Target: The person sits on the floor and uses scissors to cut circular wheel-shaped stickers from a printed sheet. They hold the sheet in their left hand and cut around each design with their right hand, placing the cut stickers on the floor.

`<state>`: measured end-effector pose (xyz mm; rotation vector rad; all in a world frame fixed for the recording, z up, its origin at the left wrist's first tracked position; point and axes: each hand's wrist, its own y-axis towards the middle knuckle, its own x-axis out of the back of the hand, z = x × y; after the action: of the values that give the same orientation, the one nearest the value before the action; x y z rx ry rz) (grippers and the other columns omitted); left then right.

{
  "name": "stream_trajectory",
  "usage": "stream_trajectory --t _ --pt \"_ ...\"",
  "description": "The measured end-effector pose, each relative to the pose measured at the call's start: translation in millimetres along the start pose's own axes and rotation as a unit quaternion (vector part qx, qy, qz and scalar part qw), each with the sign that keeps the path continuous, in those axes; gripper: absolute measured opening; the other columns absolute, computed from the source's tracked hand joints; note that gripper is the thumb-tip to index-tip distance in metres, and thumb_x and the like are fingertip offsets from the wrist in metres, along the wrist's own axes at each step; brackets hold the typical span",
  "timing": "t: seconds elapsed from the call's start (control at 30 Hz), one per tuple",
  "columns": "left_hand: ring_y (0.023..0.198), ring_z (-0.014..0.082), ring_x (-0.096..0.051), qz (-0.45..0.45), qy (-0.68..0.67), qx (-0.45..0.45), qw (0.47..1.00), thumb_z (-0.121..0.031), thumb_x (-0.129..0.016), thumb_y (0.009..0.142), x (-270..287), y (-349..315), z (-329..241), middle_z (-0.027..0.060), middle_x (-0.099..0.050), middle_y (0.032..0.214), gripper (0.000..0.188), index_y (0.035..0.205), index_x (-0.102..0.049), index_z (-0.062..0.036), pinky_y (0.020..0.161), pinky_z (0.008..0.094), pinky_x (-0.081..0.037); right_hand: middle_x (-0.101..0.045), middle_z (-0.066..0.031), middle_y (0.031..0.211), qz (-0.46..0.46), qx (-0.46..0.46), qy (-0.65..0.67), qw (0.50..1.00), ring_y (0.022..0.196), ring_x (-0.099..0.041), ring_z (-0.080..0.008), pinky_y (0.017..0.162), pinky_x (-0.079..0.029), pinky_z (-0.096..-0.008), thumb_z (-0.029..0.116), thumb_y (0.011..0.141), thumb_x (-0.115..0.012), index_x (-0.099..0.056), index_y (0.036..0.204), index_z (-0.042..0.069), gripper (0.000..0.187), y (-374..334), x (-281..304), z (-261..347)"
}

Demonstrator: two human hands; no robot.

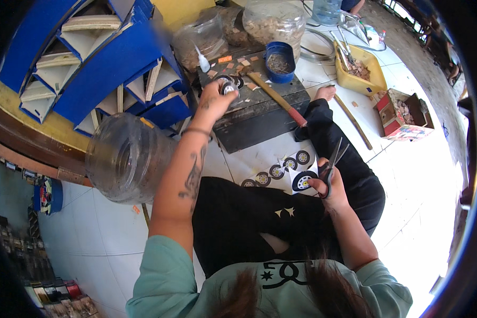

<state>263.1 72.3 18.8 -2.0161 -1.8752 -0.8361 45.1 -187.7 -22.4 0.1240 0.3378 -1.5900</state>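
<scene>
My left hand [217, 100] is over the near left part of a black wooden box [257, 130], fingers closed around a round wheel picture [228, 88] cut from paper. More dark wheel cut-outs [238, 81] lie beside its fingertips. Above my lap, my right hand [334, 188] grips black-handled scissors [336, 157], blades apart and pointing away from me. Its thumb also pins a white paper piece printed with a larger wheel [301, 181]. Just left of that, a paper strip with several printed wheels [276, 171] lies by my leg. Two pale paper scraps [284, 212] rest on my black trousers.
On the box are a hammer [275, 97], a blue tub [280, 62], a white nozzle bottle [202, 62] and small chips. A clear plastic jar [130, 159] lies left. Beyond stand a yellow basin [360, 82], a scrap-filled carton [403, 116] and blue shelving [108, 61].
</scene>
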Motion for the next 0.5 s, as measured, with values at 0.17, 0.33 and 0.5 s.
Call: stream_trajectory --t 0.17,0.33,0.5 --pt "0.096 0.0281 -0.055 -0.069 0.205 0.045 0.975 -0.026 -0.073 0.069 -8 53 4 0.0145 -0.062 0.1 0.052 0.11 -0.054 -0.001 0.082 0.0352 -0.042 -0.042 0.0057 0.06 -0.068 0.023 0.02 0.997 0.047 -0.039 -0.0033 0.042 -0.027 -0.0184 0.007 0.065 -0.074 -0.045 0.08 0.008 0.033 -10 8 -2" --pt "0.099 0.0271 -0.048 -0.22 0.056 -0.157 0.961 -0.031 -0.073 0.068 -20 -17 -23 0.0136 -0.052 0.112 0.069 0.122 -0.043 -0.0009 0.086 0.0394 -0.038 -0.045 0.0049 0.063 -0.127 0.044 0.045 0.99 0.052 -0.044 -0.0044 0.047 -0.031 -0.0186 0.006 0.067 -0.071 -0.046 0.079 0.009 0.028 -12 4 13" --pt "0.098 0.0201 -0.053 0.174 -0.303 -0.048 0.936 -0.04 -0.072 0.071 -73 -169 -65 0.0137 -0.052 0.111 0.08 0.129 -0.035 0.0012 0.089 0.0343 -0.039 -0.057 0.0008 0.078 -0.121 0.073 0.124 0.982 0.067 -0.053 -0.0068 0.059 -0.04 -0.0194 0.004 0.07 -0.069 -0.052 0.09 0.005 0.027 -7 -35 30"
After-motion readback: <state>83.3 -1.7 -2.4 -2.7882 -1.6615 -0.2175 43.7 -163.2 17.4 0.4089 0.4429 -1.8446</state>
